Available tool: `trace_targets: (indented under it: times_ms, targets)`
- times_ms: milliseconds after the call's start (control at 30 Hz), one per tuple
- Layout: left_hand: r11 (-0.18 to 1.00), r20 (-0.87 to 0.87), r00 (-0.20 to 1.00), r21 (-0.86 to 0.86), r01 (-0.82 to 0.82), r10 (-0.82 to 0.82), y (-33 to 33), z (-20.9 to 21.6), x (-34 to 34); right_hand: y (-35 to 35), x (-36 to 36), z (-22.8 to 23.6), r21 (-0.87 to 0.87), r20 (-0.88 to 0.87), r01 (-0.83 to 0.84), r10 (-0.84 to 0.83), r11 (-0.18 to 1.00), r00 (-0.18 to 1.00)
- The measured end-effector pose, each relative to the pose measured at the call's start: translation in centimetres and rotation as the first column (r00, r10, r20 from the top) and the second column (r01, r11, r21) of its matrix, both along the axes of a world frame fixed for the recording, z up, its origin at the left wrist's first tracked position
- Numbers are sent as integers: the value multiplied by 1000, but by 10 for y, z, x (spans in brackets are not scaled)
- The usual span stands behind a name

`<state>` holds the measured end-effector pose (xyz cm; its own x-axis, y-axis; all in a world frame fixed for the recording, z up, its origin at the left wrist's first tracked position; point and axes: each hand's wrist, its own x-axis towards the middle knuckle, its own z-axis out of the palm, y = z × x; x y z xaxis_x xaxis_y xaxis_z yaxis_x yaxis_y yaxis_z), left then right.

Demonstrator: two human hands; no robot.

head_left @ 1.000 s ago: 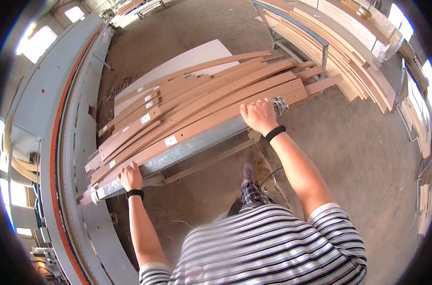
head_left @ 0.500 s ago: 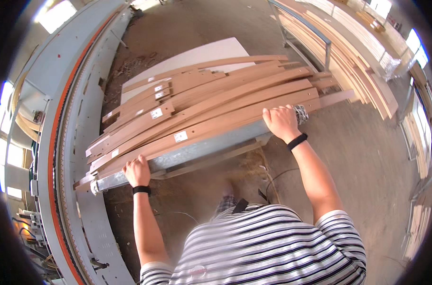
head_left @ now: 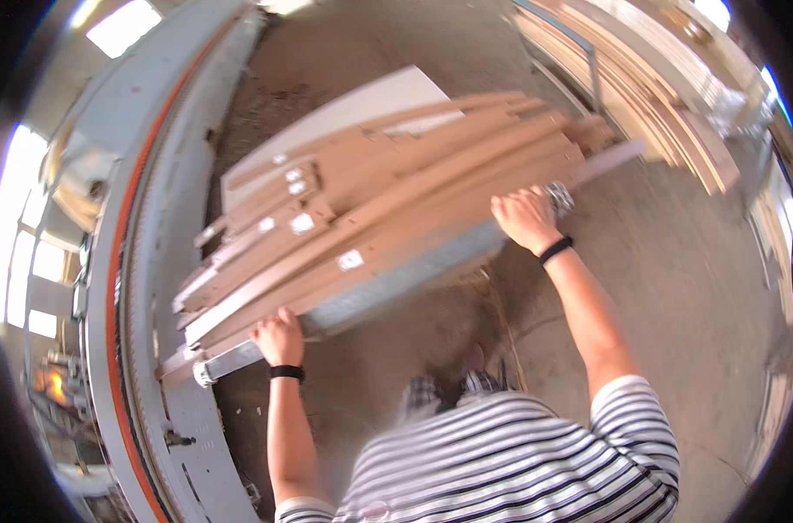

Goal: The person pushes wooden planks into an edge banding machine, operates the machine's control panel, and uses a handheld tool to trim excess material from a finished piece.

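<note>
My left hand (head_left: 279,336) is closed over the near-left part of a long grey metal bar (head_left: 405,277). Farther right, my right hand (head_left: 525,218) grips the same bar near its wrapped right end. Just beyond the bar lies a stack of brown wooden boards (head_left: 431,202), some with small white labels (head_left: 350,260). The boards run roughly parallel to the bar, and motion blurs them. A pale flat panel (head_left: 353,109) shows behind the stack. What carries the stack is mostly hidden.
A long grey machine with an orange strip (head_left: 123,261) runs along the left, close to the bar's left end. At the far right lie long wooden planks (head_left: 667,109) beside a metal rack (head_left: 579,39). A thin cable lies on the brown floor (head_left: 658,288).
The whole view has shifted and tilted a little. In the picture the bar slopes more steeply, its left end lower and farther right. Both hands keep their grip, and both my legs now show.
</note>
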<state>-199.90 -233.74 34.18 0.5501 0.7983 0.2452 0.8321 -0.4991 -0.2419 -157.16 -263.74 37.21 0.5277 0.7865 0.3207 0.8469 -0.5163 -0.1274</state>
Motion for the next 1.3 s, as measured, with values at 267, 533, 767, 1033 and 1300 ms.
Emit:
trace_targets:
  times_ms: [267, 533, 767, 1033, 1300]
  targets:
    - [969, 202, 976, -216, 119, -75, -52, 63, 31, -11, 31, 19, -75, 16, 64, -63, 995, 998]
    - [954, 128, 972, -199, 222, -200, -40, 70, 49, 5, 63, 24, -82, 73, 35, -29, 996, 997]
    - [915, 212, 959, -317, 249, -188, -37, 81, 55, 7, 72, 29, -83, 30, 69, -67, 994, 997]
    - [942, 226, 953, -222, 252, -201, -44, 69, 47, 1, 74, 26, -75, -26, 59, -61, 995, 998]
    - [945, 194, 974, -279, 169, -116, -30, 70, 48, 3, 69, 11, -85, -18, 89, -91, 992, 996]
